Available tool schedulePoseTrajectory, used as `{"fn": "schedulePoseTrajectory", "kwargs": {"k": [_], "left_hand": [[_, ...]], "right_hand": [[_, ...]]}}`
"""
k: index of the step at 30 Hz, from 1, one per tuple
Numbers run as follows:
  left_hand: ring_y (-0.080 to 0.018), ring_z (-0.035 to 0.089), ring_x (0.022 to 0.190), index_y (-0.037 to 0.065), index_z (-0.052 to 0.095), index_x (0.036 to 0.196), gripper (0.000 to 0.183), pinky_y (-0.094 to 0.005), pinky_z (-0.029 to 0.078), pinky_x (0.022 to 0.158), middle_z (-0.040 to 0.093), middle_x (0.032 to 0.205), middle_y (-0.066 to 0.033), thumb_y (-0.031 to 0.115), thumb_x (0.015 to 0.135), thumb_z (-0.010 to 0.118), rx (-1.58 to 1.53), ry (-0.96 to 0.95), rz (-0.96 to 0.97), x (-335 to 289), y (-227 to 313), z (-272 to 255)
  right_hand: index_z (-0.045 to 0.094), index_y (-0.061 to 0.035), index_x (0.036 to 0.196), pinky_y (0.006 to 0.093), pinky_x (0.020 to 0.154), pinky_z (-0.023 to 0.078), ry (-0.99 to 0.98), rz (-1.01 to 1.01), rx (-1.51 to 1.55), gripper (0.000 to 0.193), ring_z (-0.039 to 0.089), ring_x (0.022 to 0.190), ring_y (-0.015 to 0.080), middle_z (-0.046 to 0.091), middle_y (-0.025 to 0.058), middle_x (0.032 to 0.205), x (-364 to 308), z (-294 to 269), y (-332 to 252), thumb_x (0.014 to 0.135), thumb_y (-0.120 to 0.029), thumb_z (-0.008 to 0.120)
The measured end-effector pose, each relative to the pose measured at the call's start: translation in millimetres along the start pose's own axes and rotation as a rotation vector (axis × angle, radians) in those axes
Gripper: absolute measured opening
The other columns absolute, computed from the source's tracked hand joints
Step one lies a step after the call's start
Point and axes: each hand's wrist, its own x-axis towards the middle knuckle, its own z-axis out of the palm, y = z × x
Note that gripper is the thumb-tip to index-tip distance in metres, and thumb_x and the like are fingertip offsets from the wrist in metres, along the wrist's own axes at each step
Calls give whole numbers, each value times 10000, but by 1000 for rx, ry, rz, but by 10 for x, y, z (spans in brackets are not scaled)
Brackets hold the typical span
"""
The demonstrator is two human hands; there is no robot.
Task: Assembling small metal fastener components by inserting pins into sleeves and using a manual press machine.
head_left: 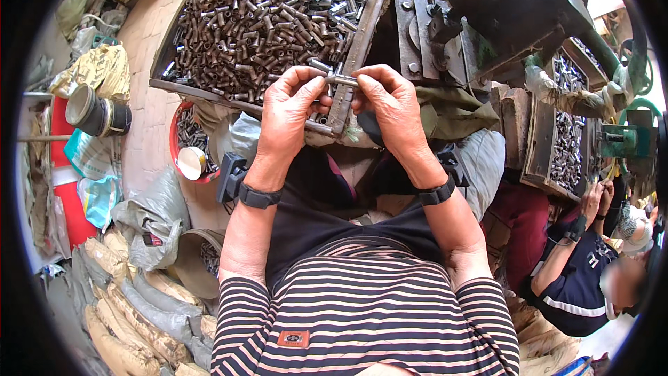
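Note:
A short, shiny metal tube point(342, 79) lies crosswise between my two hands, above the near right corner of a shallow tray point(240, 106). My left hand point(290, 103) is closed, pinching the tube's left end between thumb and fingers. At the other end, my right hand point(392, 106) is closed on it in the same way, with its thumb on top. Some of the fingertips are hidden behind the tube and thumbs. Heaped in the tray are many similar metal tubes point(257, 28), mostly brownish, with brighter ones at the far right.
A dark machine with a bolted plate point(410, 35) stands right of the tray. Farther right, a wooden box point(539, 146) holds more metal pieces, and a co-worker's hands point(595, 198) are near it. A red bucket point(175, 141) and grey sack point(153, 216) are at left.

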Motion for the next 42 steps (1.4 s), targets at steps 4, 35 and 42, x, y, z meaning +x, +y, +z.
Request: {"fn": "schedulePoseTrajectory", "kwargs": {"k": [4, 35, 42], "left_hand": [[-90, 615, 707, 27, 617, 1020, 126, -217, 513, 631, 640, 853, -29, 92, 913, 605, 107, -47, -15, -12, 31, 27], [-47, 605, 723, 1, 615, 974, 93, -203, 508, 679, 638, 820, -13, 24, 885, 602, 339, -67, 105, -150, -28, 265], [-93, 593, 696, 3, 590, 1077, 205, -224, 498, 656, 627, 838, -45, 64, 882, 612, 116, -280, -164, -288, 103, 72]], "right_hand": [[604, 4, 936, 210, 548, 491, -13, 11, 16, 148, 576, 599, 69, 600, 16, 730, -42, -107, -34, 940, -140, 569], [602, -28, 914, 203, 528, 454, -17, 130, 230, 128, 563, 574, 75, 593, 11, 713, -212, -195, 50, 923, -156, 603], [591, -24, 918, 216, 552, 477, -277, 267, 239, 121, 564, 599, 73, 596, 22, 742, -300, -249, -104, 919, -144, 606]]}}
